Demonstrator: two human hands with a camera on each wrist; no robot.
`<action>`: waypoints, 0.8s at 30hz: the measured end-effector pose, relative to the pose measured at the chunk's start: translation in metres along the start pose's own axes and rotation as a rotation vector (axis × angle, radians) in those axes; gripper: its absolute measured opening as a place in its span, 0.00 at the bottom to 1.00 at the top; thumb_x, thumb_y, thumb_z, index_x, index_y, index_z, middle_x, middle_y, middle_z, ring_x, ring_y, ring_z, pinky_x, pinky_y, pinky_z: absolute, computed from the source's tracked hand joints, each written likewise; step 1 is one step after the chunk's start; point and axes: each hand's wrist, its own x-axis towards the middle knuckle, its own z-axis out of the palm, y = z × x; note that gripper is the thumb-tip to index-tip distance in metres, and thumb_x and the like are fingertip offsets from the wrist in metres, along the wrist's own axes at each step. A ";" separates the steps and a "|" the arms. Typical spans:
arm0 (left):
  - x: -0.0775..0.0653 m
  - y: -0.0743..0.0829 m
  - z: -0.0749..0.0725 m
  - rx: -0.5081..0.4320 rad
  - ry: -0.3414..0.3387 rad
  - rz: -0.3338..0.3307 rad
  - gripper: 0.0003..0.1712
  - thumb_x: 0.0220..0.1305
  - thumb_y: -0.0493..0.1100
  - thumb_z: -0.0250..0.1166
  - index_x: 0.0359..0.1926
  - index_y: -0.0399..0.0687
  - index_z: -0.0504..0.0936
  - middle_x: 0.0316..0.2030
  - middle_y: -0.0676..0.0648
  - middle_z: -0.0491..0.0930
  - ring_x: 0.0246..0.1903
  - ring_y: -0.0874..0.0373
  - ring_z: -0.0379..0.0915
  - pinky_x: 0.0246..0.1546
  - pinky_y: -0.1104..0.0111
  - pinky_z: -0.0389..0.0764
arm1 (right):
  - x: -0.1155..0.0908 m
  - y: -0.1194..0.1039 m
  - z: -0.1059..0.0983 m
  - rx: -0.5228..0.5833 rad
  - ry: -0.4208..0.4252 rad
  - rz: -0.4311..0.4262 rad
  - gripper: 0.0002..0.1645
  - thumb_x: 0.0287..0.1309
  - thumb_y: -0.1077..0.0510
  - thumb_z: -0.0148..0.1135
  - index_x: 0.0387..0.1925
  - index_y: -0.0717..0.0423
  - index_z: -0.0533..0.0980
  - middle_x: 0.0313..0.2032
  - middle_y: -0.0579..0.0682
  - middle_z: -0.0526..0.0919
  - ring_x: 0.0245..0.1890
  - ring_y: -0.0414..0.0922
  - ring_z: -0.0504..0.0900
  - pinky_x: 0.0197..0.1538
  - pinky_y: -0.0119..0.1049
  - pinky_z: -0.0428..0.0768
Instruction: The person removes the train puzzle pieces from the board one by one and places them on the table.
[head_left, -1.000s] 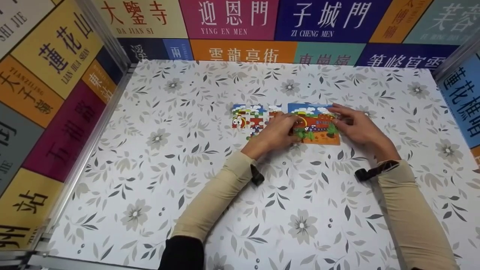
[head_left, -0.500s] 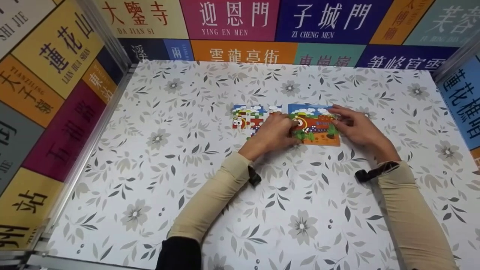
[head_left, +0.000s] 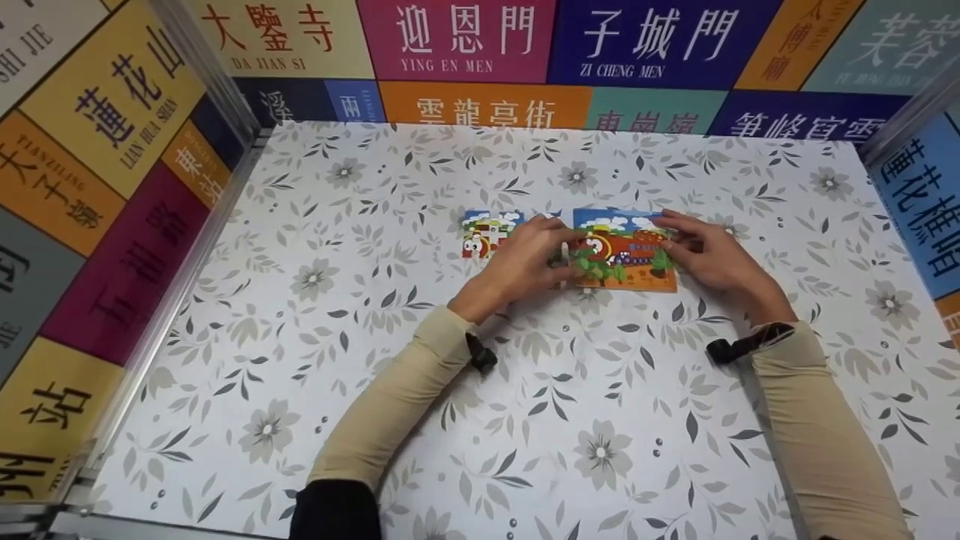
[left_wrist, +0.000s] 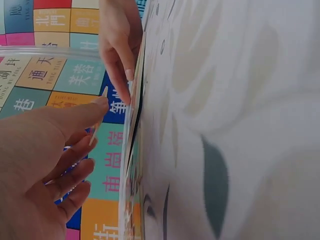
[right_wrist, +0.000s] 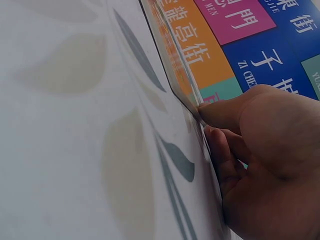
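Observation:
A rectangular picture board (head_left: 626, 262) showing a red train lies flat on the patterned tabletop. My right hand (head_left: 709, 251) holds it at the upper right corner, thumb and fingers at its edge. Just left of the board, my left hand (head_left: 517, 259) pinches a thin puzzle piece (left_wrist: 95, 129) between thumb and fingers. The piece is tilted up on edge, its pale side (head_left: 565, 253) toward the head camera, so its picture is not seen. Several jigsaw pieces (head_left: 477, 241) with matching train artwork lie beyond the left hand, which hides part of them.
The table (head_left: 600, 390) has a white cover with grey flowers and leaves. Panels with large characters (head_left: 465, 41) stand along its back and sides. A metal frame (head_left: 180, 517) runs along the front left edge.
My left hand has drawn back to the left from the board's left edge, with a puzzle piece now visible in its fingers. My right hand stays at the board's corner.

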 end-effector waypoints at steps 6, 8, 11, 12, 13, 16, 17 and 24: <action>-0.017 -0.015 -0.014 -0.030 0.078 0.007 0.31 0.70 0.55 0.76 0.70 0.53 0.84 0.56 0.49 0.87 0.56 0.53 0.80 0.58 0.60 0.81 | 0.001 -0.001 0.002 0.004 -0.005 -0.015 0.29 0.83 0.52 0.57 0.80 0.45 0.71 0.86 0.51 0.58 0.64 0.54 0.78 0.59 0.28 0.71; -0.023 -0.020 -0.019 -0.041 0.097 0.013 0.31 0.70 0.55 0.76 0.69 0.51 0.84 0.55 0.49 0.88 0.54 0.53 0.80 0.55 0.60 0.82 | 0.001 0.000 0.002 0.002 -0.009 -0.005 0.29 0.83 0.52 0.56 0.80 0.45 0.71 0.86 0.50 0.58 0.64 0.55 0.78 0.63 0.33 0.71; -0.032 -0.029 -0.025 -0.056 0.107 0.013 0.30 0.70 0.54 0.76 0.69 0.50 0.84 0.54 0.47 0.88 0.53 0.51 0.80 0.53 0.58 0.82 | 0.001 0.000 0.003 0.003 -0.017 0.014 0.30 0.83 0.52 0.56 0.80 0.45 0.70 0.86 0.49 0.57 0.65 0.56 0.78 0.68 0.46 0.72; -0.034 -0.031 -0.027 -0.057 0.108 0.009 0.30 0.70 0.53 0.76 0.69 0.49 0.84 0.54 0.46 0.88 0.53 0.50 0.80 0.53 0.57 0.82 | 0.001 0.001 0.002 0.002 -0.018 0.017 0.30 0.83 0.52 0.56 0.80 0.45 0.70 0.86 0.49 0.57 0.66 0.56 0.77 0.69 0.50 0.71; -0.037 -0.034 -0.029 -0.057 0.107 0.002 0.31 0.70 0.53 0.77 0.69 0.49 0.84 0.53 0.46 0.87 0.52 0.49 0.80 0.52 0.57 0.82 | 0.001 0.001 0.002 0.005 -0.018 0.016 0.30 0.83 0.52 0.56 0.80 0.45 0.70 0.86 0.49 0.57 0.66 0.57 0.77 0.70 0.53 0.71; -0.044 -0.041 -0.034 -0.054 0.108 -0.014 0.31 0.69 0.52 0.78 0.69 0.48 0.84 0.52 0.44 0.87 0.52 0.47 0.80 0.52 0.54 0.81 | 0.001 0.001 0.002 0.008 -0.015 0.015 0.30 0.83 0.53 0.56 0.80 0.45 0.70 0.86 0.50 0.57 0.67 0.58 0.77 0.71 0.56 0.70; -0.046 -0.043 -0.036 -0.053 0.107 -0.022 0.32 0.68 0.52 0.78 0.69 0.48 0.84 0.52 0.44 0.87 0.52 0.46 0.80 0.52 0.54 0.80 | 0.001 0.001 0.001 0.007 -0.014 0.014 0.30 0.83 0.53 0.56 0.80 0.45 0.70 0.86 0.50 0.57 0.67 0.58 0.77 0.70 0.55 0.71; -0.064 -0.061 -0.046 -0.092 0.094 -0.071 0.32 0.67 0.53 0.79 0.68 0.49 0.85 0.52 0.45 0.87 0.53 0.47 0.80 0.53 0.55 0.81 | 0.001 0.001 -0.002 0.012 -0.020 0.009 0.30 0.83 0.53 0.56 0.80 0.44 0.70 0.87 0.50 0.56 0.67 0.58 0.76 0.71 0.56 0.70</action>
